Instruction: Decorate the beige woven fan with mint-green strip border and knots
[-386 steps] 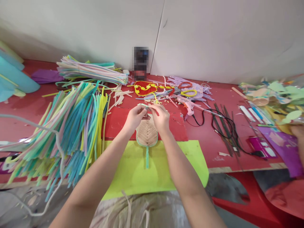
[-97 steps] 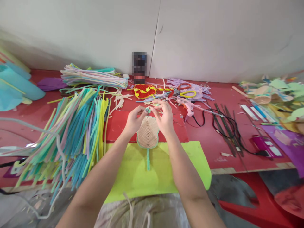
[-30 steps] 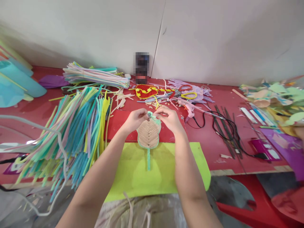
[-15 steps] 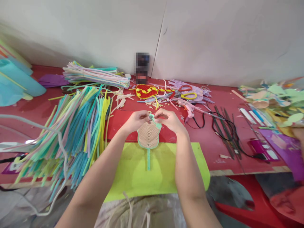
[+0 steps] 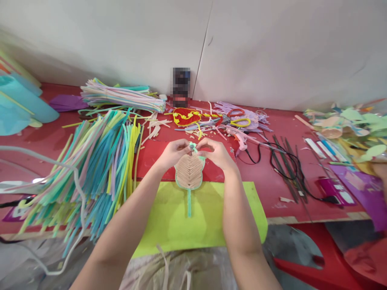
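A small fan made of beige pipe cleaners, with a mint-green edge and handle, lies on the red and lime-green sheets before me. Over its top end, my left hand and my right hand come close together, fingertips pinched. Between them shows a small twisted piece of mint-green pipe cleaner. Both hands grip it, the left at its dark-looking end. My fingers cover parts of the piece, and whether it is joined to the fan I cannot tell.
A big heap of coloured pipe cleaners lies left. Behind the hands are a red-and-yellow piece, scissors and a pink glue gun. Black cable and dark sticks lie right. A lime-green sheet overhangs the front edge.
The small mint-green piece between my fingertips has turned and shifted slightly upward. My hands stay in nearly the same place, and the fan has not moved.
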The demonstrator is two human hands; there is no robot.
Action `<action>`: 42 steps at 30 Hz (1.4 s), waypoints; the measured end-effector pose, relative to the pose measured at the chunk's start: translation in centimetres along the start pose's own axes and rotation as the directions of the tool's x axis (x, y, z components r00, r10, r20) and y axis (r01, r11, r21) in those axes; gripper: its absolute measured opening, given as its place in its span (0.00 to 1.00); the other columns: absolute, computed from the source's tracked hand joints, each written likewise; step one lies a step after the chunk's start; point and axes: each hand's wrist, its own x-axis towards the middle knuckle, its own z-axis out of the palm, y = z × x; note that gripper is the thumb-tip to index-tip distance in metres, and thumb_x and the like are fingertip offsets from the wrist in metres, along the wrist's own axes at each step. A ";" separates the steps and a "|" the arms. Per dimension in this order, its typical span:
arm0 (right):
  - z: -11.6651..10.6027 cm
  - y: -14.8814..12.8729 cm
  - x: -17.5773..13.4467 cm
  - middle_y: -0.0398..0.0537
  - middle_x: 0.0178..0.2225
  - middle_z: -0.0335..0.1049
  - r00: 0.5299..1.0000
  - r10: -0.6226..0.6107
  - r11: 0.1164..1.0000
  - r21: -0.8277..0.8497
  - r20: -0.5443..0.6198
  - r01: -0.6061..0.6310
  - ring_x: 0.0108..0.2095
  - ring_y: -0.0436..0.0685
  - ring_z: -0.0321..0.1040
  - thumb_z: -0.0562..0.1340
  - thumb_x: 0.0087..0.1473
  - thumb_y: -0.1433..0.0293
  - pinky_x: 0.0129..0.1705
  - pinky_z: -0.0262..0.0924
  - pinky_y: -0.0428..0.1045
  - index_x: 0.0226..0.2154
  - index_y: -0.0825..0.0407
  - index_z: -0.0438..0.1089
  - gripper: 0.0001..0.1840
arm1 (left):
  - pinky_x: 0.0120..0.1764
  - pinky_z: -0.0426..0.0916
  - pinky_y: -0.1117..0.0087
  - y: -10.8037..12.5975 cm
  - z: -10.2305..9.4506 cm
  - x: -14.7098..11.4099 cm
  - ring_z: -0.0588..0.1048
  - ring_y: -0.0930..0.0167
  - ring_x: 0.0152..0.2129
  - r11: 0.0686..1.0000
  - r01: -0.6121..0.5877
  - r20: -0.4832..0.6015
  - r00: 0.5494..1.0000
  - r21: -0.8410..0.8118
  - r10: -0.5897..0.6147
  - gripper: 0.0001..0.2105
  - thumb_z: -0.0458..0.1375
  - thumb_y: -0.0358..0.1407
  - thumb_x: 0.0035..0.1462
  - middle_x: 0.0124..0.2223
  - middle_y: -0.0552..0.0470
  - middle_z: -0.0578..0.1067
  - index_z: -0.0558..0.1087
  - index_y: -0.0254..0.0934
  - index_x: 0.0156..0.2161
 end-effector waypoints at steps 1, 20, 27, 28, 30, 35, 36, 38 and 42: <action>0.0 0.0 0.0 0.43 0.34 0.71 1.000 0.002 1.000 -0.010 -0.012 -0.002 0.39 0.54 0.67 0.66 0.47 0.63 0.46 0.58 0.51 0.32 0.49 0.71 0.09 | 0.32 0.63 0.72 -0.1 0.0 0.1 0.70 0.74 0.26 1.000 -0.004 -0.026 1.000 0.002 0.004 0.11 0.56 0.41 0.54 0.27 0.54 0.72 0.69 0.35 0.28; 0.2 0.3 0.0 0.42 0.32 0.71 0.996 0.091 0.972 0.217 -0.011 -0.086 0.33 0.51 0.67 0.66 0.48 0.58 0.37 0.62 0.48 0.35 0.48 0.71 0.13 | 0.35 0.64 0.71 0.3 1.0 -0.2 0.71 0.73 0.28 1.000 -0.020 0.106 0.994 -0.018 0.022 0.15 0.55 0.46 0.56 0.28 0.52 0.72 0.70 0.35 0.29; 0.3 0.5 0.2 0.42 0.32 0.69 0.986 0.133 0.965 0.239 -0.102 -0.105 0.34 0.50 0.67 0.68 0.45 0.60 0.37 0.62 0.47 0.32 0.49 0.68 0.13 | 0.36 0.66 0.70 -0.3 1.1 0.2 0.71 0.73 0.30 0.997 -0.072 -0.085 0.994 -0.036 0.069 0.15 0.48 0.44 0.60 0.30 0.52 0.71 0.69 0.35 0.32; 0.4 0.6 0.3 0.42 0.32 0.69 0.980 0.141 0.963 0.249 -0.140 -0.104 0.34 0.50 0.67 0.68 0.44 0.60 0.38 0.63 0.47 0.31 0.49 0.68 0.14 | 0.37 0.67 0.70 -0.3 1.1 0.2 0.71 0.73 0.31 0.995 -0.100 -0.135 0.986 -0.006 0.098 0.13 0.49 0.43 0.60 0.32 0.51 0.72 0.69 0.36 0.33; 0.5 0.9 0.5 0.42 0.32 0.69 0.960 0.169 0.955 0.280 -0.223 -0.103 0.35 0.51 0.67 0.68 0.43 0.60 0.39 0.63 0.48 0.31 0.49 0.67 0.14 | 0.39 0.67 0.70 -0.2 1.2 0.2 0.72 0.72 0.34 0.983 -0.149 -0.230 0.958 0.106 0.170 0.09 0.53 0.41 0.58 0.35 0.51 0.73 0.69 0.36 0.36; 1.6 1.3 1.2 0.41 0.31 0.70 0.895 0.282 0.885 0.454 -0.345 -0.103 0.33 0.50 0.68 0.68 0.41 0.59 0.41 0.65 0.50 0.31 0.49 0.66 0.17 | 0.46 0.65 0.64 0.4 1.3 -0.3 0.71 0.68 0.41 0.861 -0.181 -0.270 0.902 0.475 0.338 0.15 0.62 0.35 0.50 0.43 0.49 0.73 0.68 0.39 0.44; 1.9 1.3 1.3 0.41 0.30 0.70 0.892 0.295 0.868 0.486 -0.342 -0.100 0.33 0.50 0.69 0.69 0.41 0.59 0.42 0.65 0.50 0.31 0.49 0.66 0.17 | 0.46 0.64 0.64 0.5 1.3 -0.4 0.71 0.67 0.42 0.833 -0.178 -0.261 0.897 0.524 0.356 0.15 0.62 0.35 0.51 0.44 0.48 0.73 0.69 0.39 0.45; 2.5 1.2 1.3 0.41 0.31 0.70 0.899 0.304 0.842 0.530 -0.315 -0.099 0.34 0.51 0.69 0.69 0.40 0.60 0.43 0.65 0.50 0.30 0.49 0.66 0.17 | 0.46 0.64 0.64 0.5 1.3 -0.6 0.71 0.67 0.41 0.805 -0.172 -0.261 0.890 0.568 0.374 0.13 0.60 0.34 0.53 0.44 0.49 0.74 0.70 0.40 0.45; 2.8 1.0 1.2 0.40 0.31 0.70 0.913 0.305 0.827 0.551 -0.272 -0.112 0.35 0.50 0.69 0.70 0.39 0.61 0.43 0.64 0.49 0.30 0.49 0.67 0.16 | 0.43 0.65 0.68 0.4 1.1 -0.7 0.72 0.69 0.38 0.805 -0.189 -0.288 0.868 0.563 0.405 0.08 0.58 0.33 0.56 0.40 0.50 0.75 0.71 0.40 0.42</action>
